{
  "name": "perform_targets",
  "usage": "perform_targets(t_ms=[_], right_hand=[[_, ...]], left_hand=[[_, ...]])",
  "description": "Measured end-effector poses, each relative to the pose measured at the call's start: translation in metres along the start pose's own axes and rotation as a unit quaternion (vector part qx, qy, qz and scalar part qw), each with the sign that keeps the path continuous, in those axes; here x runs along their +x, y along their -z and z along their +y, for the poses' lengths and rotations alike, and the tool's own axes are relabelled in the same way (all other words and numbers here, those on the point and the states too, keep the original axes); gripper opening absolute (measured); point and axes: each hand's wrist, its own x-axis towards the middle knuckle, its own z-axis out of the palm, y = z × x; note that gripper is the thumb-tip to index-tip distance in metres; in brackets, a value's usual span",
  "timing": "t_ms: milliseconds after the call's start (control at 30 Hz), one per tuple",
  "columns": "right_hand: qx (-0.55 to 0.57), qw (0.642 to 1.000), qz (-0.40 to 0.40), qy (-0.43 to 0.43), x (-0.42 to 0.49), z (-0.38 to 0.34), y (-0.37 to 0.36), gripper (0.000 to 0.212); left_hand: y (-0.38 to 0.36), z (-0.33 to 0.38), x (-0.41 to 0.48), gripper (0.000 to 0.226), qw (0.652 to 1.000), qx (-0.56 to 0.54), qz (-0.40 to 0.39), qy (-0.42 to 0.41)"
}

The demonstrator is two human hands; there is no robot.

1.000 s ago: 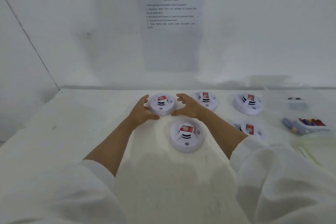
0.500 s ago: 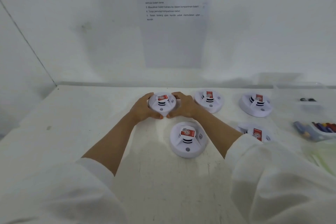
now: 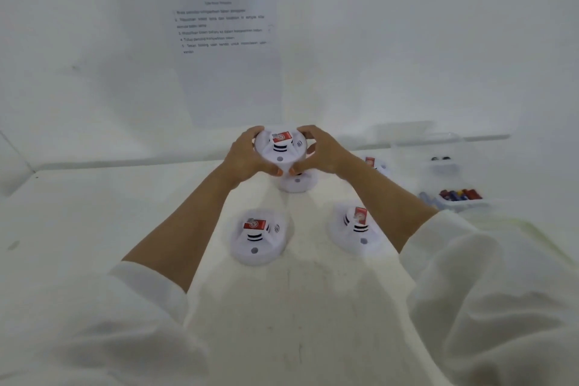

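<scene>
Both hands hold a round white plastic smoke detector with a red label (image 3: 279,149) clear of the white counter (image 3: 94,213), just above a second matching detector (image 3: 296,185) that lies flat. The left hand (image 3: 242,157) curls round the rim on one side and the right hand (image 3: 322,150) on the other, thumbs almost meeting at its near edge. The shell looks light, stiff and smooth, so probably a little slippery. The rim seems the safest hold, and opposed hands there would suit twisting the base off. Nearer the person than the second detector lie a near-left detector (image 3: 257,238) and a near-right detector (image 3: 355,230). Right of it sits a clear tray of coloured batteries (image 3: 460,197).
</scene>
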Motion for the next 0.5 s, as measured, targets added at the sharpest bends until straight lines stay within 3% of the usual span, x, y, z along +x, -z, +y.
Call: perform_targets(t_ms=[200, 333, 500], right_hand=[[0.008, 1.0, 0.008, -0.002, -0.033, 0.03, 0.083, 0.088], [0.03, 0.999, 0.013, -0.012, -0.053, 0.058, 0.133, 0.087], [0.043, 0.999, 0.021, -0.003, -0.074, 0.094, 0.178, 0.086]], left_hand=[[-0.079, 0.048, 0.012, 0.097, 0.999, -0.006, 0.008, -0.035], [-0.133, 0.072, 0.018, 0.111, 0.999, -0.019, -0.01, -0.037], [-0.189, 0.096, 0.023, 0.109, 0.999, 0.004, -0.02, -0.04]])
